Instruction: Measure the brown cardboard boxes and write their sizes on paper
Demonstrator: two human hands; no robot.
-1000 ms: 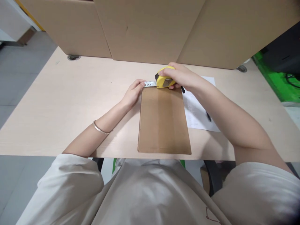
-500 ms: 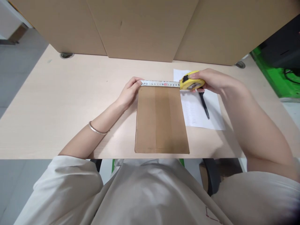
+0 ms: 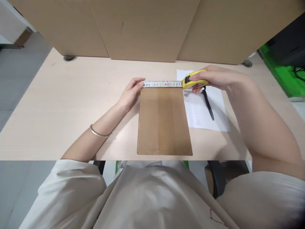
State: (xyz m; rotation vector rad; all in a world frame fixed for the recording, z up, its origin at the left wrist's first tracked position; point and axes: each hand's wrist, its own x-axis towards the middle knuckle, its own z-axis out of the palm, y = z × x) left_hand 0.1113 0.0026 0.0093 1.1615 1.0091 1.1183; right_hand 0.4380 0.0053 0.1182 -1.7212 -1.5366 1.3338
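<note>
A flat brown cardboard piece (image 3: pixel 164 122) lies on the pale wooden desk (image 3: pixel 71 105) in front of me. Along its far edge runs the white blade (image 3: pixel 163 84) of a yellow tape measure (image 3: pixel 193 81). My left hand (image 3: pixel 130 93) pinches the blade's tip at the cardboard's far left corner. At the far right corner, my right hand (image 3: pixel 218 78) is wrapped round the yellow case, holding it just past the cardboard's edge.
A printed white sheet (image 3: pixel 205 109) with a black pen (image 3: pixel 207 103) on it lies right of the cardboard. Large upright cardboard panels (image 3: pixel 143 28) wall off the desk's far side. A green object (image 3: pixel 283 76) stands at the far right.
My right hand drew the tape case rightward from the cardboard's middle to its right corner, pulling out the blade. In the last half second little moved. My left hand stayed on the tip.
</note>
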